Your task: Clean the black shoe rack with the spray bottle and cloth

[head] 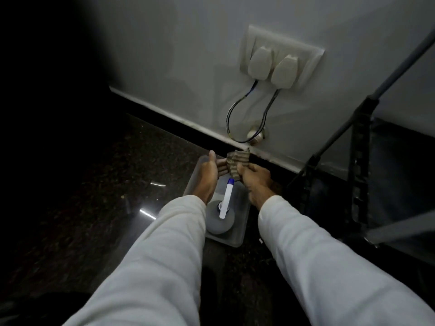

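A small striped brown cloth is bunched between my two hands, low over the floor near the wall. My right hand grips its lower edge with closed fingers. My left hand is held flat, palm facing the cloth, with its fingertips against the fabric. Below my hands a spray bottle with a white nozzle and blue tip stands in a clear plastic tray. The black shoe rack stands to the right, dark mesh shelves on grey tubes.
A white wall runs behind, with a socket plate holding two plugs and dangling wires. The floor is dark speckled stone, mostly in shadow on the left. White sleeves cover both forearms.
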`<state>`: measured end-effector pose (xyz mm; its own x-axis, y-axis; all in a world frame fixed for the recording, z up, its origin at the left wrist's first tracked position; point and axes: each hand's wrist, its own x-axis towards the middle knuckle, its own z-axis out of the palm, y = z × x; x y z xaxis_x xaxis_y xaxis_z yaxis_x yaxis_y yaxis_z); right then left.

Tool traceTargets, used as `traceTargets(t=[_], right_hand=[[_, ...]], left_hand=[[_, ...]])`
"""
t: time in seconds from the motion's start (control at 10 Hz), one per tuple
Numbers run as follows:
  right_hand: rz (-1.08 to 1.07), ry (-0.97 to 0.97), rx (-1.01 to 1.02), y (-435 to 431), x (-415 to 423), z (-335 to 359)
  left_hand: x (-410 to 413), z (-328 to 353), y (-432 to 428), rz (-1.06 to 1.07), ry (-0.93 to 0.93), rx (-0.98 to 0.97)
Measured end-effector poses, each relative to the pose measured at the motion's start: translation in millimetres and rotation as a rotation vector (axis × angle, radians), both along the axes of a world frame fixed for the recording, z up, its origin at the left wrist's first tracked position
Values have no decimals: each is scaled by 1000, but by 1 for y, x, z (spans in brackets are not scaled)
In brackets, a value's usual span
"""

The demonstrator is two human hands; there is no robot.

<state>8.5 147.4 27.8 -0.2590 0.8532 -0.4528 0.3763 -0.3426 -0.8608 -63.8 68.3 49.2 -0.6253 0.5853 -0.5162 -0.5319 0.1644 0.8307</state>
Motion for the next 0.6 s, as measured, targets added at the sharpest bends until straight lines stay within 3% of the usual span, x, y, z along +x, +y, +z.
traceTargets(t=[0.3,0.5,0.6], right_hand=[[93,-126,-87,-5,-7,-77],[111,-112,-94,-17,6,-89],[57,-153,-36,-28,16,-65]], left_hand=[[-9,-61,-4,18,-184,-142],[-3,-73,-14,33,-192,-170],[-3,-77,-19,35,-111,-232]])
